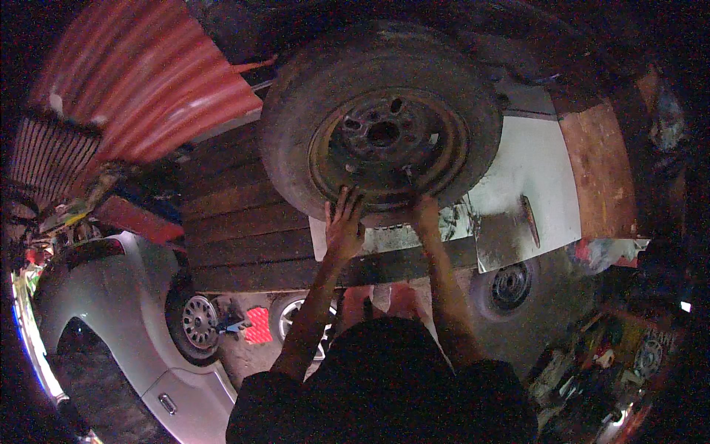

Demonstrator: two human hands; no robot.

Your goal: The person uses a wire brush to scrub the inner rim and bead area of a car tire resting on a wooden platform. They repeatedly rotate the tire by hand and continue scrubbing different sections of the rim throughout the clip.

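A dark tyre on a rusty steel wheel (pixel 325 85) lies on its side on a wooden bench (pixel 229 200), in front of me. My left hand (pixel 345 229) rests against its near sidewall, fingers spread and reaching to the rim edge. A little to the right, my right hand (pixel 425 216) touches the same near side of the tyre. Its fingers look bunched together at the rim; whatever they hold, if anything, is lost in the dim light. Black-smeared white sheets (pixel 529 177) lie under and beside the tyre.
A silver car body (pixel 122 285) with a spoked wheel (pixel 200 322) stands at left. Under the bench's near edge are an alloy wheel (pixel 290 314) and another dark tyre (pixel 510 287). Red corrugated sheeting (pixel 140 81) rises far left; tools and clutter (pixel 592 362) fill the lower right.
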